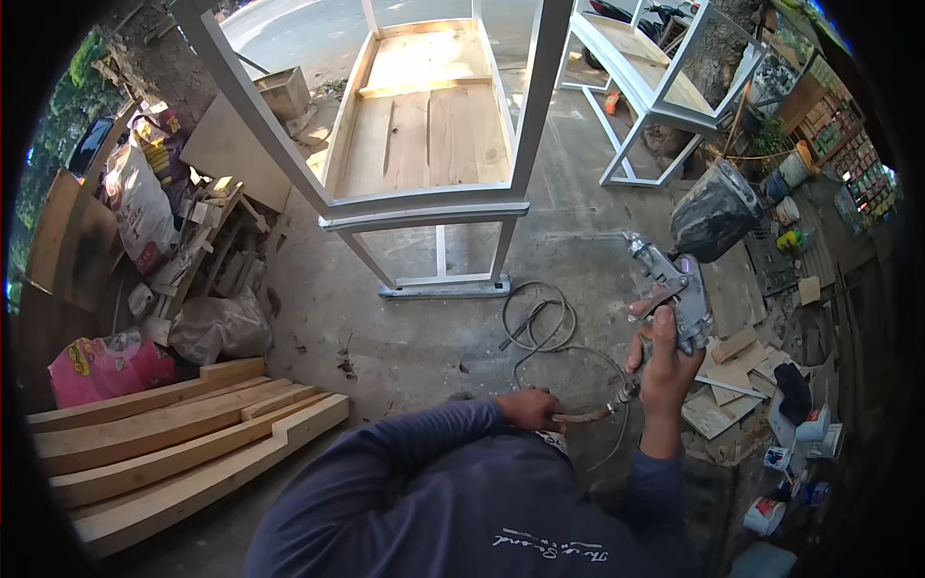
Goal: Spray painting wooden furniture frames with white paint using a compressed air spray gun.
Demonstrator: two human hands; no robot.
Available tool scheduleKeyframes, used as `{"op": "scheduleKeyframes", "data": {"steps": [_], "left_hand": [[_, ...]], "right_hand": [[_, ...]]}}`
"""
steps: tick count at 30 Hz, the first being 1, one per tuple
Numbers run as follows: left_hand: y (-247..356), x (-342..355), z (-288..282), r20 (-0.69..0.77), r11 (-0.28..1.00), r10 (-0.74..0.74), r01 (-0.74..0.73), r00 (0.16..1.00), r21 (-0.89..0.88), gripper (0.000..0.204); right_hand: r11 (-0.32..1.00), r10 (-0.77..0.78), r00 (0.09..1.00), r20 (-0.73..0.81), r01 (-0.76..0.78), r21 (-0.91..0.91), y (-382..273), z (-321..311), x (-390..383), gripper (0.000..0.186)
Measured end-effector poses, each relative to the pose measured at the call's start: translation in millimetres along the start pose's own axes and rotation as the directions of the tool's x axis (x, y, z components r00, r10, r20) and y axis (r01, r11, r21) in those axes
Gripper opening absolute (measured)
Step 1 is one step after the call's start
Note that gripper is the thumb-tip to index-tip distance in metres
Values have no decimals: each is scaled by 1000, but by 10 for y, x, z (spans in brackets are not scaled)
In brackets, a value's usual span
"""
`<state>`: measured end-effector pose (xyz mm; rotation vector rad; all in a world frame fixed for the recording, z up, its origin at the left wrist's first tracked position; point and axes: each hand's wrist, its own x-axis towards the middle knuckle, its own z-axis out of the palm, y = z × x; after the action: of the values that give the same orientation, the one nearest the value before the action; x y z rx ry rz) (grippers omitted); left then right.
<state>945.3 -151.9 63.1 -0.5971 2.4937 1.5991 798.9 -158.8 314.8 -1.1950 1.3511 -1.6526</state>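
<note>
My right hand (672,371) is wrapped round the handle of a metal spray gun (689,299), raised at the right. A dark, paint-stained cup (718,217) sits on top of the gun, and the nozzle points ahead and left. Low in front of my body, my left hand (530,408) is closed on the air hose (583,417), which runs up to the fitting under the gun's handle. Ahead stands a tall frame (424,205) painted whitish grey, with a bare wooden tray-like panel (434,135) inside. The gun is apart from it.
Loops of hose (540,313) lie on the concrete floor (385,347). Cut timber beams (202,433) are stacked at the left near sacks (140,202) and boards. A second painted frame (665,111) stands far right. Wood scraps (737,371) and cans (764,515) litter the right side.
</note>
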Motion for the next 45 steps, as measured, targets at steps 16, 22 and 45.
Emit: {"op": "scheduleKeyframes", "data": {"steps": [16,22,45], "left_hand": [[-2316,776,601,83,518,-855,831,512,202,57],[-1854,1778,1024,441,176,-772,820,459,-545,79],[-3867,4688,-5147,-311,541,-841,714,443,-445,54]], "right_hand": [[978,23,999,-44,-32,-208,-257,-3377,2145,43],[980,8,984,178,28,-199,407,-3320,3437,34],[978,184,578,795,-187,-90,2835,-819,9880,34]]}}
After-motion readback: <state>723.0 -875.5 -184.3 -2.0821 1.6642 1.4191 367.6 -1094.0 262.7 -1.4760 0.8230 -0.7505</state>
